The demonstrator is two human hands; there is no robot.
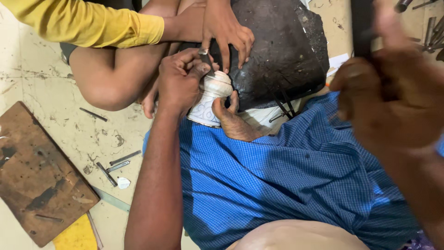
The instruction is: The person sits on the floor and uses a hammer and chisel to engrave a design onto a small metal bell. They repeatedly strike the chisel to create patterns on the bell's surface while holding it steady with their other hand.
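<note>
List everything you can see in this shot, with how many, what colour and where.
vase: one, white with blue line pattern, centre, braced by a foot
dark block: one, black, behind the vase
wooden board: one, brown, floor at left
metal rods: several, grey, floor beside the board
yellow sheet: one, bottom left
blue checked cloth: one, over the lap
other person's hand: one, yellow sleeve, resting on the block
left hand: grip on a small chisel set on the vase
right hand: raised, blurred, holding a dark bar
</note>
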